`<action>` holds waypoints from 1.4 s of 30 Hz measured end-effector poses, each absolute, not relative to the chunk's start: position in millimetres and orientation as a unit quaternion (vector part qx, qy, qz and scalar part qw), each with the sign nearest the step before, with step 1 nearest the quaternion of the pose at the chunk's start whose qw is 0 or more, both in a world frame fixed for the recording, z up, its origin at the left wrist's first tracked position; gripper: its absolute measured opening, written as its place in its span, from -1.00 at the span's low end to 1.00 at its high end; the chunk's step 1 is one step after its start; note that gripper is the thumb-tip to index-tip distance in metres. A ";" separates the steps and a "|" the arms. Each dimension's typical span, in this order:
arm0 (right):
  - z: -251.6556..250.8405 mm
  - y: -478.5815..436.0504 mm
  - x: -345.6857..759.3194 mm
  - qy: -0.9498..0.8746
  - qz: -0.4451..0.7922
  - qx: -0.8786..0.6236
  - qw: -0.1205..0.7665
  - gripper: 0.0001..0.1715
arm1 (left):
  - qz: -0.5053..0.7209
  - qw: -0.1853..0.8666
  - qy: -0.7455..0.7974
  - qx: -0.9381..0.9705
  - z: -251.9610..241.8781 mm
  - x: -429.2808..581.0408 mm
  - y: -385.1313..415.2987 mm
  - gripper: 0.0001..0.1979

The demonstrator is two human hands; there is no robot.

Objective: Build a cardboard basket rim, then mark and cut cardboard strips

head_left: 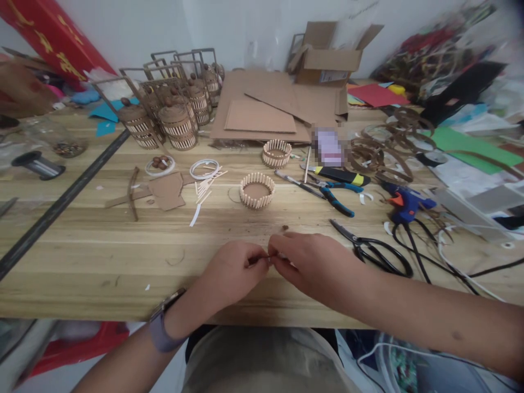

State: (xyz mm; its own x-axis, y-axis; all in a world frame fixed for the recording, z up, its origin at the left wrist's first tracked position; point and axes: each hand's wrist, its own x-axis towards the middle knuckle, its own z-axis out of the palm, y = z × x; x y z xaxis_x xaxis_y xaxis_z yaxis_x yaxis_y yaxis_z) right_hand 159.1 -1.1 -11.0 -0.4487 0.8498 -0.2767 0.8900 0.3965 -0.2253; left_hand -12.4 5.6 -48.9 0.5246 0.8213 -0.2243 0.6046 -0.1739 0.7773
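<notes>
My left hand (231, 270) and my right hand (313, 262) meet near the front edge of the wooden table (102, 256). Both hands pinch a tiny thin piece between their fingertips; it is too small to name. A purple watch (164, 327) sits on my left wrist. Beyond the hands stands a small round basket of wooden sticks (257, 190), and a second one (277, 153) lies further back.
Black scissors (374, 248), blue-handled pliers (333, 196) and a blue glue gun (405, 203) lie to the right. Several finished cardboard lanterns (176, 117) stand at the back left, with cardboard sheets (262, 109) and an open box (327, 54) behind. Another person's hand (20, 90) shows far left.
</notes>
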 end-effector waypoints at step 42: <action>-6.0 7.1 197.9 0.836 -0.214 0.456 -0.218 -0.82 | 0.134 0.303 0.400 0.854 -13.8 -30.6 19.1 -0.70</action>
State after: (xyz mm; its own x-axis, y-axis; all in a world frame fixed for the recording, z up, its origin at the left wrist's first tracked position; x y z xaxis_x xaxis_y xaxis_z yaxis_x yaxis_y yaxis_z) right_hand 197.9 7.1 -6.0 -0.4880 0.8562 0.1695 0.6694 0.4917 -0.5569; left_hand -30.6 19.1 -13.8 0.6433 0.7655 -0.0128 0.6026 -0.4960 0.6252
